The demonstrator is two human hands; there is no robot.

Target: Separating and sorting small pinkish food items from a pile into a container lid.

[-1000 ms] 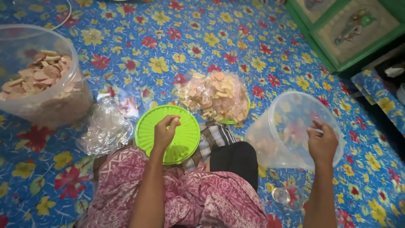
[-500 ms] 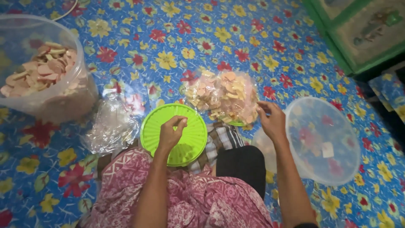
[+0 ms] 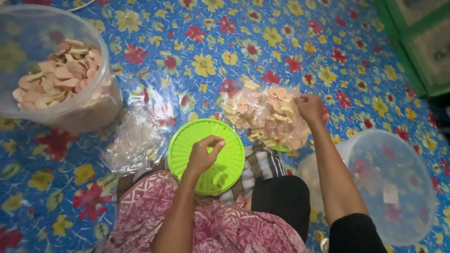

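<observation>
My right hand (image 3: 309,108) pinches the top edge of the clear bag of crackers (image 3: 265,117) lying on the floral floor mat (image 3: 281,42); it looks light, crinkly and brittle inside, best taken by its mouth. My left hand (image 3: 202,157) rests curled, holding nothing I can see, on the green lid (image 3: 206,154).

The right hand (image 3: 309,107) is off the rim of the empty clear tub (image 3: 391,187), which it gripped a second ago, and now touches the top edge of the clear bag of crackers (image 3: 265,117). The tub sits lower at the right. The left hand (image 3: 202,157) now rests lower on the green lid (image 3: 206,154).
</observation>
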